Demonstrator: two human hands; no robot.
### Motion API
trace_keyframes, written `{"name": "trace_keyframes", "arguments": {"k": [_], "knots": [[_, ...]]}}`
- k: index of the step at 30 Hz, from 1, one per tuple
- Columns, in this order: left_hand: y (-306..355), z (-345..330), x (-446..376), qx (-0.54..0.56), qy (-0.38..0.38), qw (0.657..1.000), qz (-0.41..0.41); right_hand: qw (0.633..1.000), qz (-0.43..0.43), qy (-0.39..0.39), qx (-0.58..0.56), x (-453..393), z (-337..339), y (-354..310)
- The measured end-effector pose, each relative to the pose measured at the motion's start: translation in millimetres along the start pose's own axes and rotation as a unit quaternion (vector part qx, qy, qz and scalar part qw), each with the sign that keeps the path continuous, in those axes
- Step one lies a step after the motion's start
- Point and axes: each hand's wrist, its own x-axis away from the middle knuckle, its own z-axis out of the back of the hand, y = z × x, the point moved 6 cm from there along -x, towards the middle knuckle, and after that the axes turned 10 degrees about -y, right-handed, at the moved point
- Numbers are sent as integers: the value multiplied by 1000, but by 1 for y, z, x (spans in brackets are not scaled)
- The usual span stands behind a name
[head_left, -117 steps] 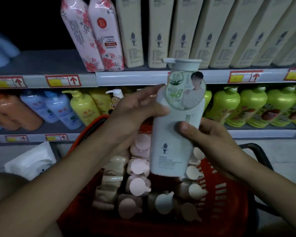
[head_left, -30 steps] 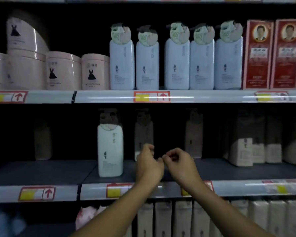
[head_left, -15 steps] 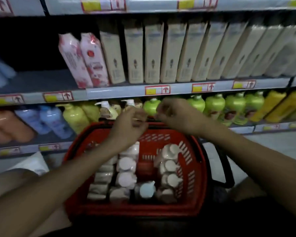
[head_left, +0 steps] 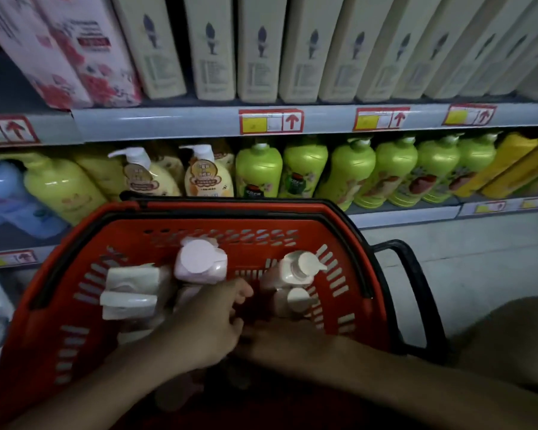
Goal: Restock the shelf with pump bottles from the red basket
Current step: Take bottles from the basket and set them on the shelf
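Note:
The red basket (head_left: 295, 212) sits low in front of me, holding several pump bottles seen from above. A pink-capped bottle (head_left: 200, 260) stands near its far wall, cream bottles (head_left: 128, 293) line its left side, and two pale ones (head_left: 298, 268) stand at the right. Both my hands are down inside the basket. My left hand (head_left: 205, 324) reaches into the middle gap with fingers curled among the bottles. My right hand (head_left: 277, 339) lies just right of it, in shadow. What either hand touches is hidden.
Behind the basket a low shelf (head_left: 401, 209) carries green, yellow and blue pump bottles. The shelf above (head_left: 174, 122) holds cream boxes and pink floral packs. A black basket handle (head_left: 416, 293) sticks out at the right, over grey floor.
My view has dropped from the upper shelves to the basket. Both hands, empty at the basket's far rim half a second ago, have gone down into it.

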Motion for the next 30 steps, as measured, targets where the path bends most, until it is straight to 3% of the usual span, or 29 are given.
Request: {"name": "trace_keyframes", "arguments": {"k": [2, 8, 10, 13, 19, 23, 30], "knots": [[-4, -6, -2, -11, -13, 1000, 1, 997, 15, 30, 70, -4, -5, -4], [-24, -22, -4, -21, -40, 999, 7, 983, -35, -8, 179, -9, -17, -1], [-27, -24, -4, -24, -39, 999, -2, 994, -24, -8, 106, -8, -14, -2], [-27, -24, -6, -33, -31, 999, -18, 997, -75, 5, -19, 1, -6, 8], [-17, -14, -10, -49, 28, 995, -77, 940, -221, 159, -204, 31, 23, 45], [-5, -12, -14, 5, 45, 991, -124, 891, -315, 261, -198, 47, 42, 63], [-1, -26, -22, 77, 52, 980, -176, 851, -340, 366, -162, 65, 81, 60]]}}
